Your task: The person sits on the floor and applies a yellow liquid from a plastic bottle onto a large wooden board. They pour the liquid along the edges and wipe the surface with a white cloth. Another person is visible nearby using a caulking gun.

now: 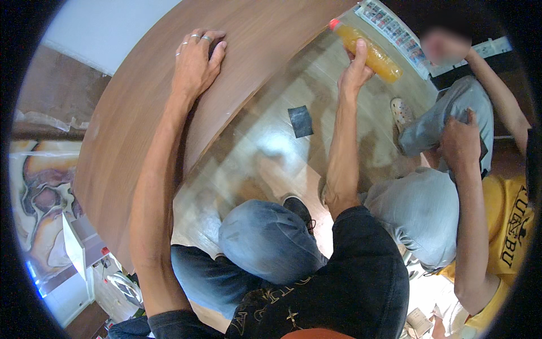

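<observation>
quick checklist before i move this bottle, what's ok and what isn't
1. Bottle in hand: ok, gripped by the right hand.
2. Cap on: ok, the red cap is in place.
3. Cap tight: cannot tell from this view.
4. Bottle upright: not ok, it looks tilted well over.
5. Left hand steady: ok, it appears to rest on the table.
6. Floor clear: not ok, a dark square lies there.

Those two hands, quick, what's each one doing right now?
Left hand: open, resting on the brown table, nothing held that I can see.
Right hand: closed around a red-capped bottle of orange liquid.
</observation>
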Tool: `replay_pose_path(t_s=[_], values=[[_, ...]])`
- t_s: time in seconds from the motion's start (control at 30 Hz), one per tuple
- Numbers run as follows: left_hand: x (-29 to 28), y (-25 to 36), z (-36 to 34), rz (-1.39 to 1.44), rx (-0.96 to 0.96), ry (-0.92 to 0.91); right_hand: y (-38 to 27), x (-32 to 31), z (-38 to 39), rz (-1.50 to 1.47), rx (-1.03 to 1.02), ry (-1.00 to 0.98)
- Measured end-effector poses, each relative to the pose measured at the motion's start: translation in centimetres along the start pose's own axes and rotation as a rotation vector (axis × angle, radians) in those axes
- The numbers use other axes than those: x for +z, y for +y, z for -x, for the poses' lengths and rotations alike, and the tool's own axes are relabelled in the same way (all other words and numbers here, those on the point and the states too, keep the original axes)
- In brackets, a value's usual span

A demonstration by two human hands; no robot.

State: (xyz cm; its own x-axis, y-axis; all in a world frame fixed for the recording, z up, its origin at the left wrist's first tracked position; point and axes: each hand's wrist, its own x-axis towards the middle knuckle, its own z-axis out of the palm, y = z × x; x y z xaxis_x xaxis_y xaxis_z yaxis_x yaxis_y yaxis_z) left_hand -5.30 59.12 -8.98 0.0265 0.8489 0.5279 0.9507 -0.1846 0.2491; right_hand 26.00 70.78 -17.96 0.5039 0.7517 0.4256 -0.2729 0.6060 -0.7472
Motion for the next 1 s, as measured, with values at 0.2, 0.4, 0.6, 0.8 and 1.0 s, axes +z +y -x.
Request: replay_pose_path(t_s=[0.2,0.4,0.6,0.8,1.0], values=[[-0.5,0.1,0.2,-0.012,0.006,-0.019,-0.7,0.7,1.3,0.02,-0.009,0.043],[0.0,-0.1,0.0,-0.009,0.04,0.005,-0.3,0.0,1.1,0.085,-0.03,0.019],[-0.6,0.6,0.1,-0.003,-0.013,-0.038,-0.5,1.0,-0.5,-0.04,0.015,0.049],[-0.6,0.3,0.3,0.002,-0.007,-0.025,-0.6,0.8,-0.4,-0.014,0.034,-0.007],[-0.6,0.5,0.1,-0.009,-0.001,-0.051,0.8,0.7,-3.0,-0.061,0.015,0.038]])
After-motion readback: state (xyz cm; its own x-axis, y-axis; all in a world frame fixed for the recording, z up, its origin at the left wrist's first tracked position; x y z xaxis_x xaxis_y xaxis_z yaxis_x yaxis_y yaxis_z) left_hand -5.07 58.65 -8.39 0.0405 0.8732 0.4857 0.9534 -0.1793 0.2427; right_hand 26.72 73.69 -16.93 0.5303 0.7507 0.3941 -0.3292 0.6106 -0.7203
